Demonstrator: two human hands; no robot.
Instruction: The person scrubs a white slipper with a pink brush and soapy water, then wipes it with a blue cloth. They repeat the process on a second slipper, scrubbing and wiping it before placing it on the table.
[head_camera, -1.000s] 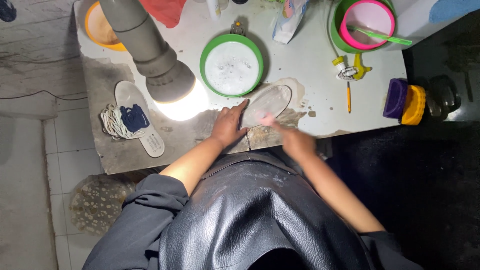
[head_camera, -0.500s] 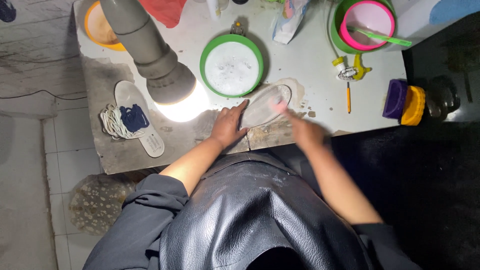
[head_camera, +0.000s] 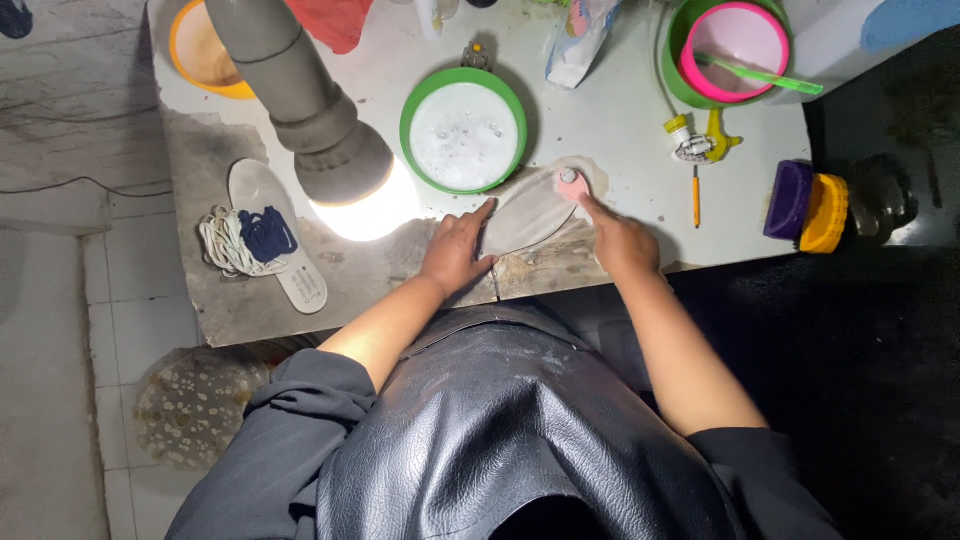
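Observation:
A pale shoe insole (head_camera: 530, 213) lies flat near the front edge of the worn table (head_camera: 620, 120). My left hand (head_camera: 457, 250) presses down on the insole's near end, fingers spread. My right hand (head_camera: 618, 238) grips a small pink brush (head_camera: 572, 184) whose head rests on the insole's far end. A green basin (head_camera: 463, 130) of foamy water stands just behind the insole.
A grey lamp (head_camera: 305, 100) shines on the table at left. A second insole (head_camera: 280, 240) with coiled laces lies further left. An orange bowl (head_camera: 200, 50), a pink-and-green basin (head_camera: 735, 45), an orange pencil (head_camera: 696, 195) and purple and yellow containers (head_camera: 805, 205) stand around.
My right hand has slid from the insole's near middle out to its far right end with the brush. My left hand has stayed pressed on the insole.

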